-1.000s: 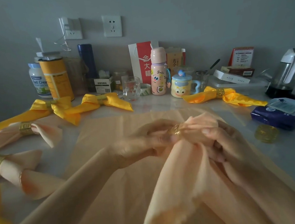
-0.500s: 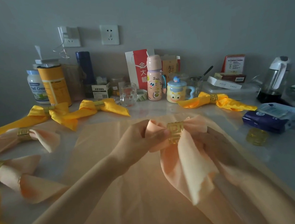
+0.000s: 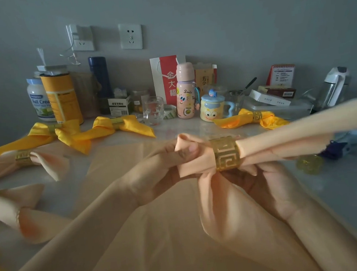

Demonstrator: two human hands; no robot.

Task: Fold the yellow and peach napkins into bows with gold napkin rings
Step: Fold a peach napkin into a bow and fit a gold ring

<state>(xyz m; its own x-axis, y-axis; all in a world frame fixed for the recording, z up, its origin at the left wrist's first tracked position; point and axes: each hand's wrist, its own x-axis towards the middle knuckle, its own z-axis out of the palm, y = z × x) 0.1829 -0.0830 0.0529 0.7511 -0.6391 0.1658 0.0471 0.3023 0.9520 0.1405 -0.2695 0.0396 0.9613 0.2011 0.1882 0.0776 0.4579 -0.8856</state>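
Over the big peach cloth [image 3: 140, 240] spread flat on the table, the peach napkin [image 3: 289, 136] is held up, its long tail stretched right, left hand [image 3: 161, 170] pinching its short folded end, right hand [image 3: 267, 185] curled underneath and gripping it at the gold ring [image 3: 226, 153] round its middle.

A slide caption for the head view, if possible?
Left hand and right hand hold peach napkin inside gold napkin ring.

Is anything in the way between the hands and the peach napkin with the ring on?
No, nothing. The left hand pinches the peach napkin left of the gold ring, and the right hand holds it from underneath.
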